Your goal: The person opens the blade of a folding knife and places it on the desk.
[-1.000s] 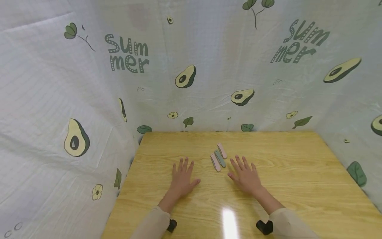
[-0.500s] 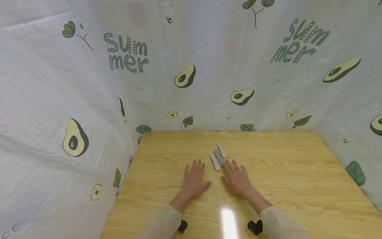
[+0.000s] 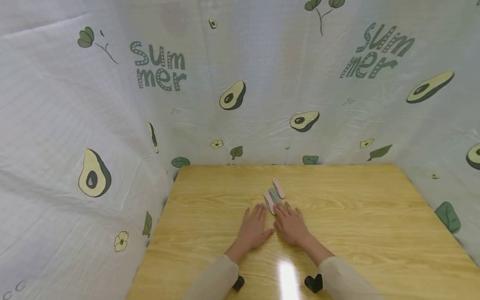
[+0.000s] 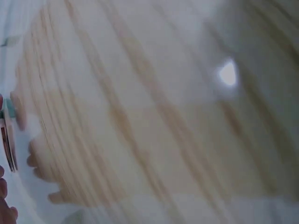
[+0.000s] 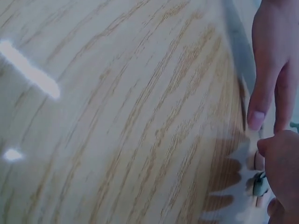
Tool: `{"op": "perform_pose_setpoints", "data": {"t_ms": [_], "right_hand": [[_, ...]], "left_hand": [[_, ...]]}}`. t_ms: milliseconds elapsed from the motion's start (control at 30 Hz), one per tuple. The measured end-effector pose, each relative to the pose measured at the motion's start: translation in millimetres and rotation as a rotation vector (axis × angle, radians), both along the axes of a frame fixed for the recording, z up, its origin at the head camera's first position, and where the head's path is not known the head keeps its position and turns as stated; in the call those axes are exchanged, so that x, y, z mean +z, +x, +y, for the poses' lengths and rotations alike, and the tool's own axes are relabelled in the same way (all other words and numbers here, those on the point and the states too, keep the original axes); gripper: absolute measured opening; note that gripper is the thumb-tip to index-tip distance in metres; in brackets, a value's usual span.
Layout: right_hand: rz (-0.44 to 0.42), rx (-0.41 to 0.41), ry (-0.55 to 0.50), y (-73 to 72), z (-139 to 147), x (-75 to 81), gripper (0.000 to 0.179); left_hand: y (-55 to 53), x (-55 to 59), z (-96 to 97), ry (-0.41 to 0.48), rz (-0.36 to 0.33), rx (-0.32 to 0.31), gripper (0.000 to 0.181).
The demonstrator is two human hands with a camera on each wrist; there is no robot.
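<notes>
Three slim objects that look like nail clippers lie slanted side by side in the head view: a pink one (image 3: 268,201), a green one (image 3: 275,195) and a farther pink one (image 3: 278,188). My left hand (image 3: 253,228) is spread low over the table, its fingertips just left of the nearer pink one. The right hand (image 3: 291,226) has straight fingers, and its fingertips overlap the lower ends of the green and nearer pink ones. Neither hand grips anything. At the right wrist view's edge, the green one (image 5: 259,184) shows beside my right hand (image 5: 282,170).
The wooden table (image 3: 356,216) stretches out on both sides of the hands. A white cloth (image 3: 262,54) printed with avocados and leaves hangs behind it and along both sides. A bright reflection lies on the tabletop between the forearms.
Both hands have slid inward toward each other, the left one rightward and the right one leftward. The right fingertips now overlap the green and nearer pink objects, which have hardly moved.
</notes>
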State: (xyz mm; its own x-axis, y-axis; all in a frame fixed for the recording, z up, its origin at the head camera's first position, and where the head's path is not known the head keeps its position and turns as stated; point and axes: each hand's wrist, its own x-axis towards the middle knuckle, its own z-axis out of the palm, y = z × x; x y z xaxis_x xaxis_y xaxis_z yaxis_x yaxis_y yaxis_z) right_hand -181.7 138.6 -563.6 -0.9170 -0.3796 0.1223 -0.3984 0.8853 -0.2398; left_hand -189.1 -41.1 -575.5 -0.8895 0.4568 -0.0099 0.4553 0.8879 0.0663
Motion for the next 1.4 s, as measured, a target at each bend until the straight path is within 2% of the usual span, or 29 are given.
{"op": "perform_pose_setpoints", "data": {"t_ms": [233, 533, 900, 1167, 1400], "right_hand": [[-0.054, -0.009, 0.059, -2.7, -2, -5.8, 0.055], [-0.019, 0.023, 0.082, -2.2, -1, -8.0, 0.051], [-0.007, 0.08, 0.101, -1.4, 1, -5.1, 0.05], [0.004, 0.052, 0.053, 0.0, 0, -11.1, 0.051], [0.113, 0.009, 0.003, -0.8, -4, -9.9, 0.042]], "left_hand": [[-2.7, -2.6, 6.1, -0.039, 0.041, -0.039, 0.078], [-11.2, -1.8, 6.0, -0.073, -0.02, -0.076, 0.082], [-12.3, -2.6, 3.3, -0.076, -0.043, -0.087, 0.082], [-6.6, -2.6, 3.9, -0.068, -0.047, -0.077, 0.08], [2.8, -2.5, 4.2, -0.062, -0.049, -0.072, 0.083]]}}
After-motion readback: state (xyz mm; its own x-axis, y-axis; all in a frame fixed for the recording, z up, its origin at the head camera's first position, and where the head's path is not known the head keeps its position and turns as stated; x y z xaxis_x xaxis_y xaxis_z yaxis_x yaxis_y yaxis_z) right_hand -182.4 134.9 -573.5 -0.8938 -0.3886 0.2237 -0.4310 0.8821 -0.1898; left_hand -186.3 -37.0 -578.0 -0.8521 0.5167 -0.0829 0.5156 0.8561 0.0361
